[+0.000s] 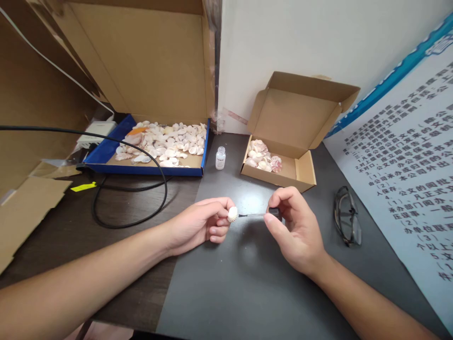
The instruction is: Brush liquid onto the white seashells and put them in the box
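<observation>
My left hand (203, 224) pinches a small white seashell (232, 214) between thumb and fingers above the dark table. My right hand (295, 226) grips the black cap of a thin brush (255, 215), and the brush tip touches the shell. A small clear bottle (220, 157) stands uncapped on the table behind my hands. A blue-rimmed box (106, 152) at the back left holds several pale shells. A small brown cardboard box (307, 170) at the back right holds a few more shells.
A black cable (155, 165) loops across the table on the left, by a yellow tag (83, 187). Folded glasses (347, 222) lie at the right. A printed poster (406, 170) leans on the right. Cardboard sheets stand at the left, with a white device (96, 133) behind the blue-rimmed box.
</observation>
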{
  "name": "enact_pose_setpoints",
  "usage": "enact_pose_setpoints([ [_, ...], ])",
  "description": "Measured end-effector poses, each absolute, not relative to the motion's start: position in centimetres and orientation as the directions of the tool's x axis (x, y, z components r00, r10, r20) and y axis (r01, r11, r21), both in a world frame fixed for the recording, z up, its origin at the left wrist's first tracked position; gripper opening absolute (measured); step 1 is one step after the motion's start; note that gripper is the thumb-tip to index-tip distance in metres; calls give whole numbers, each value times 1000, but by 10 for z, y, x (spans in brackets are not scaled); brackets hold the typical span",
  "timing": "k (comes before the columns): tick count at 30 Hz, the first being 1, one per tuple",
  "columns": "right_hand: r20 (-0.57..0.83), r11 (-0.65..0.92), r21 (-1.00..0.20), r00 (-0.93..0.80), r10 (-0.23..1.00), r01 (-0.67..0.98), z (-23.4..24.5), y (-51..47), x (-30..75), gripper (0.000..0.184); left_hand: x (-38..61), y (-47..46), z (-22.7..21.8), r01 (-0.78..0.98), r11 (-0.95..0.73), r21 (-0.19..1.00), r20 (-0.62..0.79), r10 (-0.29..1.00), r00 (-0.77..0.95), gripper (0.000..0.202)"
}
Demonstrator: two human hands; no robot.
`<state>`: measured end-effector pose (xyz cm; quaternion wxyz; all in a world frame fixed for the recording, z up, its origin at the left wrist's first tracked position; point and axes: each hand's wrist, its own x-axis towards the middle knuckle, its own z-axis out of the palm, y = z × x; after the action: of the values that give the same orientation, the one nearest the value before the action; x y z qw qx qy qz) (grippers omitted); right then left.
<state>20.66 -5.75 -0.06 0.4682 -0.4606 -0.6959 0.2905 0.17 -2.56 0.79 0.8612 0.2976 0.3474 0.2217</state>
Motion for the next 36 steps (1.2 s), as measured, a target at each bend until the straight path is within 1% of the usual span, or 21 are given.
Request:
enact_pose_setpoints([
  [2,396,423,-835,-149,906,351,-1,-57,207,14,2,-26,8,-176,726,664,-468,587,661,4],
  [7,370,401,-832,-156,916,382,0,-57,206,16,1,-25,7,-177,724,666,-464,588,662,3],
  [10,396,427,-834,-161,904,349,0,-58,206,15,1,-25,7,-174,723,669,-467,591,658,4],
  [15,370,410,-838,-177,912,361,0,-58,207,17,2,-26,8,-168,712,681,-465,599,652,5],
  [18,393,431,-840,-177,902,329,0,-58,206,16,2,-26,8,-165,718,676,-473,594,650,5],
  [23,345,383,-832,-168,924,401,0,-58,206,16,2,-25,8,-171,720,673,-468,593,655,4],
  [27,378,411,-841,-162,912,351,-1,-58,205,15,1,-25,8,-167,734,658,-488,584,649,4],
  [32,357,396,-838,-173,918,375,-2,-59,206,16,1,-25,6,-172,726,665,-469,586,661,4],
  [36,398,432,-835,-168,902,342,0,-59,206,16,1,-25,7,-172,726,666,-474,590,654,3],
])
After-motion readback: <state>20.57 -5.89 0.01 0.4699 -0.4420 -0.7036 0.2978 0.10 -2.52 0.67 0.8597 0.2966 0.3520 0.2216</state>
